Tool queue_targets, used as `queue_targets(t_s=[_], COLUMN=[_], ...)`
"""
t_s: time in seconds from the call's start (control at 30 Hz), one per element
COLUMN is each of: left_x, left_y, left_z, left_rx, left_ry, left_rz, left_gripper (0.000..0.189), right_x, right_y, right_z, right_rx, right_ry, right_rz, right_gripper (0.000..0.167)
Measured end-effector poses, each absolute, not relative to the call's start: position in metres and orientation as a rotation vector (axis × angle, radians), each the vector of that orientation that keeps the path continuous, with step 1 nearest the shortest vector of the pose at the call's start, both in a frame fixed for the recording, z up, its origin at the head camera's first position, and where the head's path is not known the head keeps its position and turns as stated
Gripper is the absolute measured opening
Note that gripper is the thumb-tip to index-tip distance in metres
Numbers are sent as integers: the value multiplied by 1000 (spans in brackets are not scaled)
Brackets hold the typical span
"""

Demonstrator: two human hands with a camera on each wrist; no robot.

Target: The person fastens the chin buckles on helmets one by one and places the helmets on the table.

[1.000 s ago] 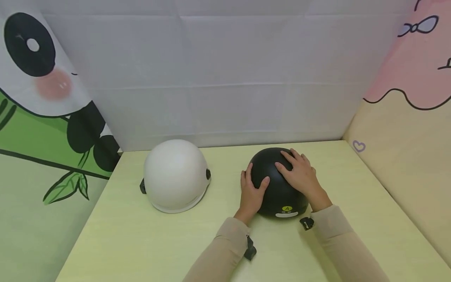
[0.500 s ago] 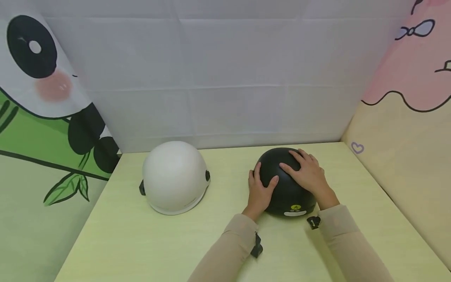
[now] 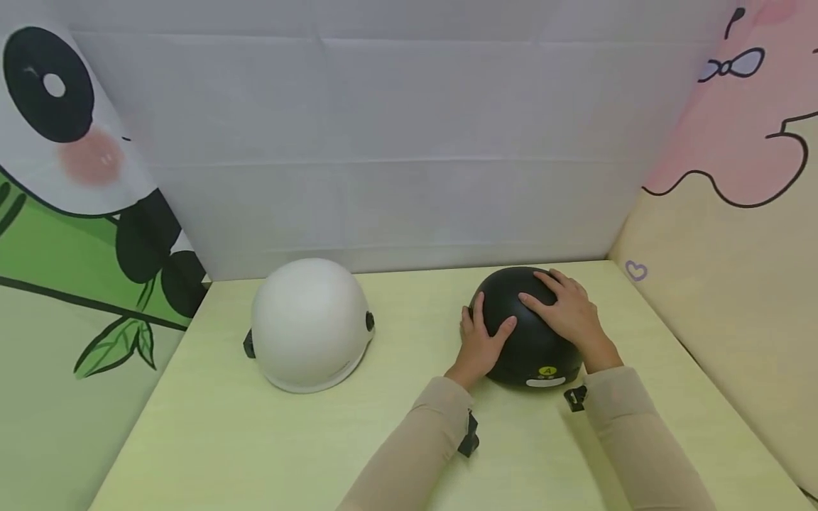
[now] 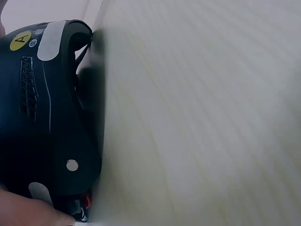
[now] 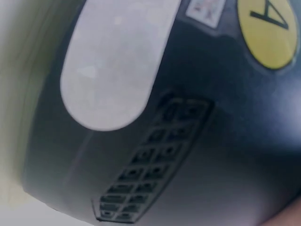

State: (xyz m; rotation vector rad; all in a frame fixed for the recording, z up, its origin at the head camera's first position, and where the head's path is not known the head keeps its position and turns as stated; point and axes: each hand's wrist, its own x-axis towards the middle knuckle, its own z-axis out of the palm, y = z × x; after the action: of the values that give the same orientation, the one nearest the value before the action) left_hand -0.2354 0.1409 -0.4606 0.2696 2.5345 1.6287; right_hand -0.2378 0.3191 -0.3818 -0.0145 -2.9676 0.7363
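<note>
My left hand [image 3: 479,351] and right hand [image 3: 575,319], fingers spread and unclenched, rest on the black helmet [image 3: 533,344], right of centre on the table [image 3: 307,447]; even pressure from both sides should steady it (the white helmet [image 3: 309,326] sits well apart), with the wall [image 3: 396,142] beyond

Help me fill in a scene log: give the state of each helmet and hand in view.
White helmet: crown up on the table, no hand on it.
Black helmet: crown up, both hands touching it.
Left hand: thumb and fingers spread on the black helmet.
Right hand: thumb and fingers spread on the black helmet.
</note>
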Motion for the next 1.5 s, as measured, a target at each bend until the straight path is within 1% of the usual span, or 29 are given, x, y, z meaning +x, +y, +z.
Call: queue_targets(t_s=[0.23,0.67,0.83,1.2,1.5], left_x=[-239,-247,-248,-256,-255], left_y=[156,178,189,202,203], left_z=[-467,-459,-461,-457,-450], left_rx=[284,314,304,291,304], left_ry=[2514,2504,2517,2505,2480], left_rz=[1643,1636,1627,1482,1515], left_gripper=[91,90,88,89,87], right_x=[-237,-243,-244,-245,-242], right_y=[333,354,365,381,385], right_z=[-385,-379,-382,-384,-380], right_rx=[-40,-59,-57,-56,-77], right_ry=[-2977,-2952,-2951,-2931,-2954], right_rz=[725,710,704,696,702], right_gripper=[80,79,80,79,79])
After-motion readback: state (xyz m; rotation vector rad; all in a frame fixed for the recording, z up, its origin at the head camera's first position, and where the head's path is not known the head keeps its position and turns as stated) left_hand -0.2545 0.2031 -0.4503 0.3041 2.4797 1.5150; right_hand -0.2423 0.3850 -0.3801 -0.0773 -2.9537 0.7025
